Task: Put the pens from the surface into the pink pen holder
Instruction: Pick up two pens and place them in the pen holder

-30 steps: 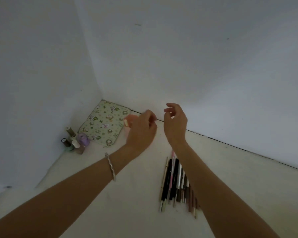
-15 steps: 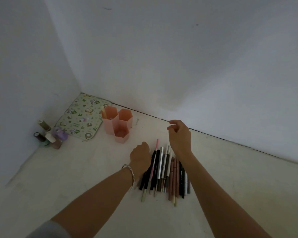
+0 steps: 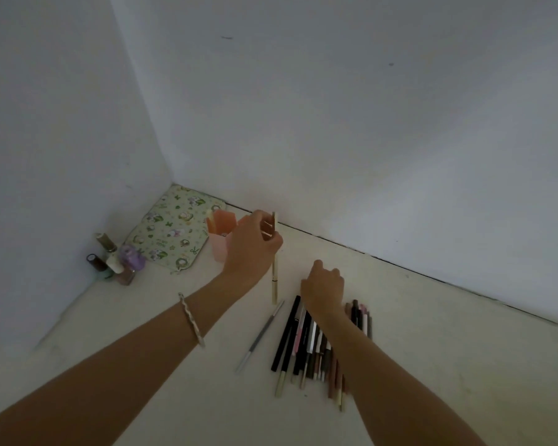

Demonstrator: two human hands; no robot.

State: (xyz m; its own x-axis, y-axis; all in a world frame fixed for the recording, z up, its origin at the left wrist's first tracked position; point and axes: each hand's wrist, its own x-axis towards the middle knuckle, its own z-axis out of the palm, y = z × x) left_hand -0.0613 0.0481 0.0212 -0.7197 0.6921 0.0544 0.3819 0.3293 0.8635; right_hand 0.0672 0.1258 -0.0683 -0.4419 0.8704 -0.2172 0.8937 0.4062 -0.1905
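My left hand (image 3: 253, 247) grips a cream pen (image 3: 274, 272) and holds it upright just right of the pink pen holder (image 3: 221, 235), which stands near the back wall and has a pen in its rear cell. My hand covers part of the holder. My right hand (image 3: 323, 289) rests palm down on the far end of a pile of several pens (image 3: 313, 344) lying side by side on the white surface; whether its fingers grip a pen is hidden. One grey pen (image 3: 261, 336) lies apart, left of the pile.
A green patterned pouch (image 3: 171, 231) lies in the corner behind the holder. Several small nail polish bottles (image 3: 115, 259) stand at the left wall. White walls close off the back and left side.
My left hand took a cream pen from the pile and lifted it up beside the holder. My right hand dropped onto the far end of the pile. A grey pen now lies apart.
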